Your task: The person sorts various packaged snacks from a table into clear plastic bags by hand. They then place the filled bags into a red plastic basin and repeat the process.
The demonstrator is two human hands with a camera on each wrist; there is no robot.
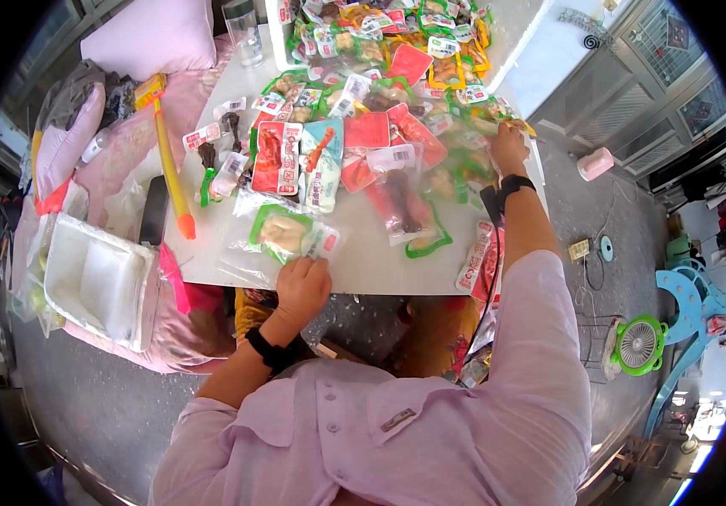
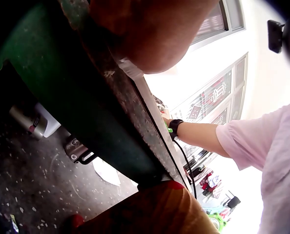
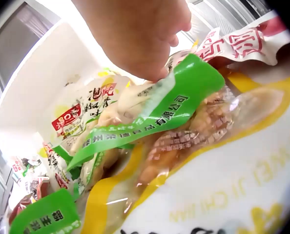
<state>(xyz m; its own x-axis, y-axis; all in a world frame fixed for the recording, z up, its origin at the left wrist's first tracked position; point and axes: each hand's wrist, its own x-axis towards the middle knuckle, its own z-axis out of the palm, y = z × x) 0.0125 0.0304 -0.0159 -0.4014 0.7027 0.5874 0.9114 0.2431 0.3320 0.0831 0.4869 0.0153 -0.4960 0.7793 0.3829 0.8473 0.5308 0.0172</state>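
My left hand (image 1: 302, 287) rests at the table's front edge, close below a green-edged packet (image 1: 283, 231) of pale food. Its fingertips are hidden, so I cannot tell whether they pinch the clear plastic there. At the back right, my right hand (image 1: 510, 150) reaches into a pile of snack packets, fingers curled on one at the pile's edge. In the right wrist view that hand (image 3: 140, 36) is over a green-banded clear packet (image 3: 150, 112). A red packet (image 1: 277, 158) and a light-blue packet (image 1: 322, 164) lie mid-table, beside a clear packet of dark meat (image 1: 398, 202).
A white foam box (image 1: 510, 59) full of packets stands at the table's back. Left of the table (image 1: 363, 274) sit a white foam tray (image 1: 97, 278) and a yellow stick-like tool (image 1: 167, 160). A dark phone-like slab (image 1: 153, 211) is near the left edge; red packets (image 1: 483, 257) lie front right.
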